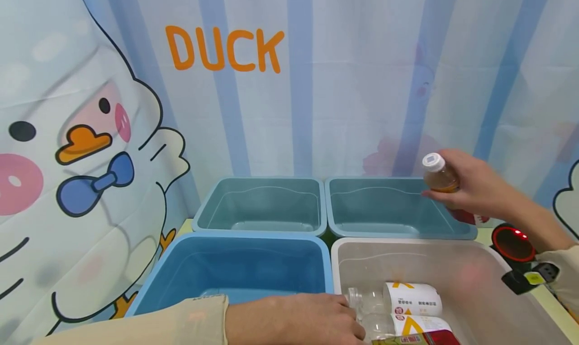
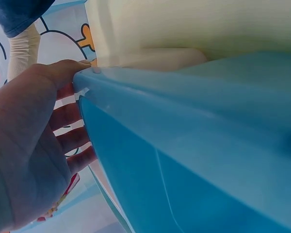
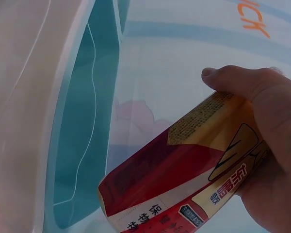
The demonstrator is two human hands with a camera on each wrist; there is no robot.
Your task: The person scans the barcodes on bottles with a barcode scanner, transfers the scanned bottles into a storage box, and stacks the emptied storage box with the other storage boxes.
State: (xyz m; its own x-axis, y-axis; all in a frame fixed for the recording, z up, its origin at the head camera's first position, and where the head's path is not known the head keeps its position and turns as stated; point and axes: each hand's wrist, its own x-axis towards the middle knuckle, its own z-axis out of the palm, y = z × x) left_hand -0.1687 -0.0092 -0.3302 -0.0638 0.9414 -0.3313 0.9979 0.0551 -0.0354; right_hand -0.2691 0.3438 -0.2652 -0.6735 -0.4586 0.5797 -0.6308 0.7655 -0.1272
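My right hand (image 1: 470,179) grips a plastic bottle (image 1: 441,177) with a white cap, raised over the right end of the back right bin. In the right wrist view the bottle's red and gold wrapper (image 3: 184,160) shows below my thumb, tilted. My left hand (image 1: 298,317) lies palm down over where the blue bin (image 1: 244,236) and the grey bin (image 1: 407,243) meet. Its fingers (image 2: 65,116) are spread and extend past the blue bin's rim corner, the thumb beside that rim. Close to these fingertips, clear bottles with white labels (image 1: 413,300) lie in the grey bin.
Two teal bins, one back left (image 1: 258,229) and one back right (image 1: 375,233), stand behind the front pair. Also in the grey bin is a red and gold wrapped item (image 1: 441,338). A dark round object with a red ring (image 1: 513,242) sits at right. A duck-print curtain (image 1: 362,84) hangs behind.
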